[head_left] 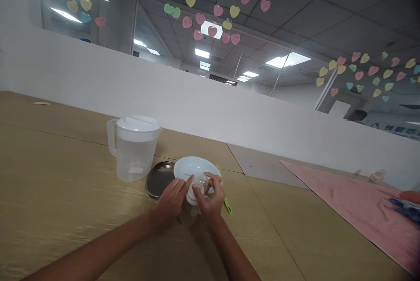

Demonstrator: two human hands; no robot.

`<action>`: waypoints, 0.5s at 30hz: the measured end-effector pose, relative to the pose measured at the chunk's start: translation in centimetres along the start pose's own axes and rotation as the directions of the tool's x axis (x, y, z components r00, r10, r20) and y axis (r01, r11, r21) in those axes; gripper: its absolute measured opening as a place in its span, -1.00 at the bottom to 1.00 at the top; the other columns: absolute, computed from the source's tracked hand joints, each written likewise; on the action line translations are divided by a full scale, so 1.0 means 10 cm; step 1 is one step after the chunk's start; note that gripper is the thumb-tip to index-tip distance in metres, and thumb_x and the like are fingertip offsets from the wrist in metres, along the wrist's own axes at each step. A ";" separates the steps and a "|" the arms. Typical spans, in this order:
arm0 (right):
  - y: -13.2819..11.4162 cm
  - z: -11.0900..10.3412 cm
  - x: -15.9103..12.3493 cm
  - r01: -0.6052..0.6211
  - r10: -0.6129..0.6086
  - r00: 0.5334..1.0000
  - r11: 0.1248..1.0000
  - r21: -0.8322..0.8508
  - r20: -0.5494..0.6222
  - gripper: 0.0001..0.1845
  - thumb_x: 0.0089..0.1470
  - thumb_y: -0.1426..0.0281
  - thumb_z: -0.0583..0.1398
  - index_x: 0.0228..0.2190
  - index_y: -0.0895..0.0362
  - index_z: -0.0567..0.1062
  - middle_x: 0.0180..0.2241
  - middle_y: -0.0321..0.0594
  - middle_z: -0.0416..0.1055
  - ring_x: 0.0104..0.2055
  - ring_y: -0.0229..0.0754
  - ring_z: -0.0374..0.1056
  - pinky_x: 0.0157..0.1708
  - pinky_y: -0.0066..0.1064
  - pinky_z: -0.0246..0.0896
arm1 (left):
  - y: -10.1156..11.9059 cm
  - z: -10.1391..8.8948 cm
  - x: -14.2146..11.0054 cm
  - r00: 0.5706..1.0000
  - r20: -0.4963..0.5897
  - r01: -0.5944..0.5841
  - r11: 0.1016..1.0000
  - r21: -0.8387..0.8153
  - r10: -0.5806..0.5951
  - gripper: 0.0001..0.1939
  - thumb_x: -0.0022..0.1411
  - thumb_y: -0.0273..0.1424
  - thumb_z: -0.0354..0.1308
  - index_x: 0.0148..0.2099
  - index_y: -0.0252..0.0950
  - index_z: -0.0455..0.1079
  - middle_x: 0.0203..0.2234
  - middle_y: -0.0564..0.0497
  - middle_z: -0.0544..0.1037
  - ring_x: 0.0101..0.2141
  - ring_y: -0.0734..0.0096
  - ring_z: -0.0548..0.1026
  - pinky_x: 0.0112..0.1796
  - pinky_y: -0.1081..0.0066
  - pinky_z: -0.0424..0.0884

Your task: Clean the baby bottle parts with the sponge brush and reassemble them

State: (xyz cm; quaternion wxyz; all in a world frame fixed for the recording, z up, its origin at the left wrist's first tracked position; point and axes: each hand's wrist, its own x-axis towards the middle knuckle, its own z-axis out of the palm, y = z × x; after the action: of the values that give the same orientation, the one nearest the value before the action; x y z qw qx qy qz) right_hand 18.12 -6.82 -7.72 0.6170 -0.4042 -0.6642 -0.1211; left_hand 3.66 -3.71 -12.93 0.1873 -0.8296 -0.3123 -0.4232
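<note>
Just below the middle of the frame, both hands meet on a clear bottle (197,189) with a white collar. The left hand (169,202) has its fingers held against the bottle's left side. The right hand (212,200) curls its fingers around the right side of the top, its thumb across the front.

The bottle is in front of a pale blue bowl (187,165) and hides part of its near side. A dark metal tray (159,181) lies just left of the bowl, and a lidded plastic pitcher (135,154) stands upright left of the tray, its handle pointing left. A green handle (228,205) shows right of the right hand. All rest on the wooden table (65,176), except the held bottle, whose contact with the table I cannot tell. A pink sheet (354,198) spreads at the lower right.
</note>
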 end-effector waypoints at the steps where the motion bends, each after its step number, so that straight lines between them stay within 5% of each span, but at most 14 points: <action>1: 0.00 0.00 0.00 0.000 0.000 1.000 1.000 -0.003 0.002 -0.64 -0.08 0.18 0.22 -0.28 0.16 0.41 -0.63 -0.40 0.23 -0.51 -0.24 0.21 -0.38 -0.36 0.15 | 0.00 0.00 0.00 1.000 0.001 -0.002 1.000 0.002 0.002 -0.52 0.33 -0.50 -0.29 0.28 -0.46 -0.03 -0.42 -0.07 0.34 -0.40 0.27 0.28 -0.33 0.30 0.28; 15: 0.02 0.00 -0.02 0.030 -0.030 0.999 0.999 0.014 -0.016 -0.61 -0.04 0.22 0.21 -0.19 0.17 0.38 -0.43 -0.21 0.40 -0.38 -0.17 0.33 -0.29 -0.28 0.25 | 0.01 -0.01 0.00 0.999 -0.009 -0.033 0.999 0.006 0.033 -0.47 0.28 -0.57 -0.25 0.29 -0.50 -0.11 -0.37 -0.12 0.37 -0.39 0.25 0.27 -0.32 0.28 0.28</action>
State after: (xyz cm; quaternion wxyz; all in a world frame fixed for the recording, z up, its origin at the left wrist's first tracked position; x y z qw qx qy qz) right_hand 18.25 -6.81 -8.00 0.6232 -0.3887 -0.6663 -0.1286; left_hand 3.61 -3.83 -12.89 0.1983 -0.8322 -0.2989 -0.4227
